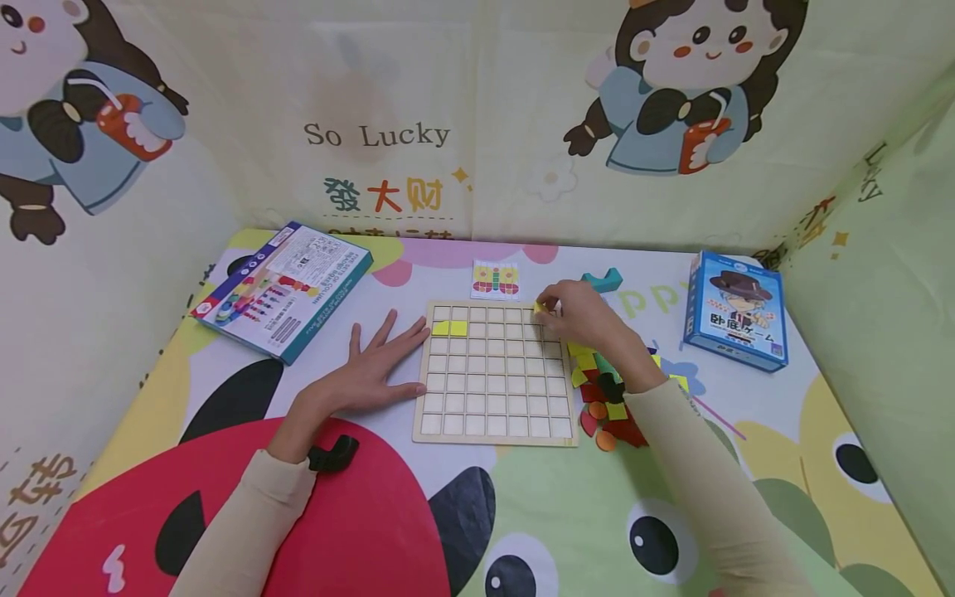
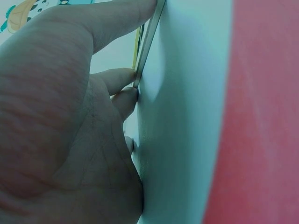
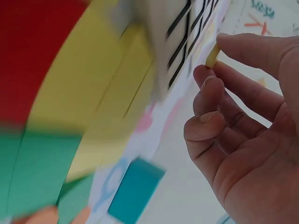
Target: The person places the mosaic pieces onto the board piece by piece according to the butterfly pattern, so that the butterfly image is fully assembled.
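A wooden grid board (image 1: 492,442) lies flat on the table, with two yellow pieces (image 1: 450,328) side by side in its second row at the left. My left hand (image 1: 376,369) rests at the board's left side with fingers spread; in the left wrist view its fingertips touch the board's edge (image 2: 150,42). Over the upper right corner, my right hand (image 1: 589,319) pinches a small yellow piece (image 3: 213,56) between thumb and index finger. Right of the board, partly hidden beneath the right forearm, is a loose pile of red, yellow, green and orange pieces (image 1: 613,390).
A small card with a butterfly pattern (image 1: 496,280) lies behind the board. Near it is a teal block (image 1: 603,280). One flat box (image 1: 287,290) lies at the back left, and a blue box (image 1: 736,311) at the back right. Fabric walls enclose the table.
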The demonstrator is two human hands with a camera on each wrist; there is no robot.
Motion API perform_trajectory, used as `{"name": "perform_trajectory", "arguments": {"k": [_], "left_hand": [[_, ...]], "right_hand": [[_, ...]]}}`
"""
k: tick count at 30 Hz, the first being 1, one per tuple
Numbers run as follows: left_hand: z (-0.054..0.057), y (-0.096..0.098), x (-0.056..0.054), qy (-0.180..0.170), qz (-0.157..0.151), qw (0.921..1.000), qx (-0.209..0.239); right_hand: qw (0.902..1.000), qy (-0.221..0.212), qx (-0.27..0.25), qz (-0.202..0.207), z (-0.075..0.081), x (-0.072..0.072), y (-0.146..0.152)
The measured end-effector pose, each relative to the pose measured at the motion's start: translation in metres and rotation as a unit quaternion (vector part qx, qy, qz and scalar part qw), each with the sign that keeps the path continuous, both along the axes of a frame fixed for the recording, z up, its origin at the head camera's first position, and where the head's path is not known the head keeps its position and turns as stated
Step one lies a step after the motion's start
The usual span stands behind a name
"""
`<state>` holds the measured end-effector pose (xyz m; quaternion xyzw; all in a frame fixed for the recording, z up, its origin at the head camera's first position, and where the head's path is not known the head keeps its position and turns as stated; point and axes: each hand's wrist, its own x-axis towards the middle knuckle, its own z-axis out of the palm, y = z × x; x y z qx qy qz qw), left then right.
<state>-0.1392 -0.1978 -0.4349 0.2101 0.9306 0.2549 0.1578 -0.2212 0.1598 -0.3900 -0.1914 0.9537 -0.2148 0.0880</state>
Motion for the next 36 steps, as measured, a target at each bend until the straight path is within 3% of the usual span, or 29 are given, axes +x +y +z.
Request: {"name": "perform_trajectory", "arguments": {"k": [16, 22, 36], "left_hand": [[0.001, 0.001, 0.000, -0.001, 0.001, 1.0000, -0.001], [0.001, 0.002, -0.001, -0.003, -0.002, 1.0000, -0.002], [0.001, 0.000, 0.000, -0.003, -0.003, 1.0000, 0.000]], "right_hand": [[0.9965, -0.009, 0.010, 0.082, -0.005, 0.009, -0.073], [0.9962, -0.004, 0.033, 0.081, -0.010, 0.011, -0.082], [0.9954, -0.020, 0.028, 0.090, -0.010, 0.013, -0.087]]}}
